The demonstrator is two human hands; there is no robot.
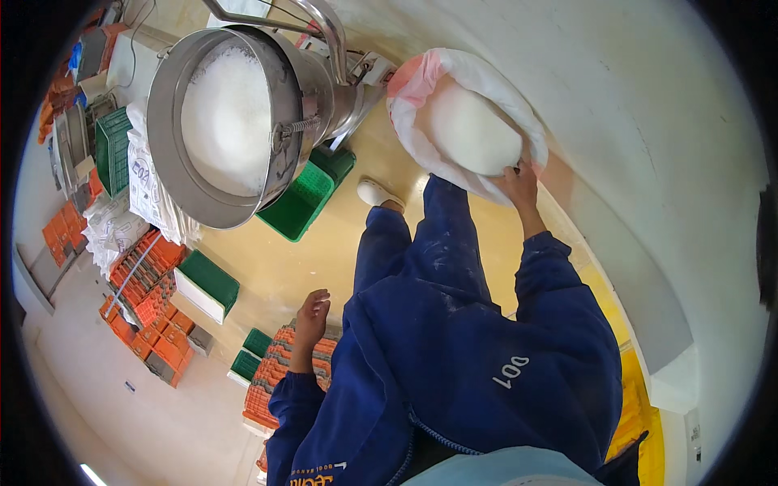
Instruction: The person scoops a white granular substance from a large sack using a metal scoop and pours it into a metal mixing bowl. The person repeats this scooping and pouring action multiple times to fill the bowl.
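An open white and pink woven sack [529,109] with its rim rolled outward stands by the wall. Inside it is a heaped scoop [521,141] of white granular or powdery material [471,130]. My right hand [521,182] is closed at the scoop's near edge, above the sack's rim; the grip itself is partly hidden. To the left stands a large round steel hopper [164,133], holding a mound of similar white material [225,121]. My left hand [313,313] hangs at my left side, fingers loosely bent, with nothing in it.
A green plastic crate [298,206] sits on the floor beside the hopper. White printed sacks [146,176] are piled behind it. Orange crates [289,364] are stacked left of me. The wall [638,152] runs close on the right, and a steel pipe [331,36] rises beside the hopper.
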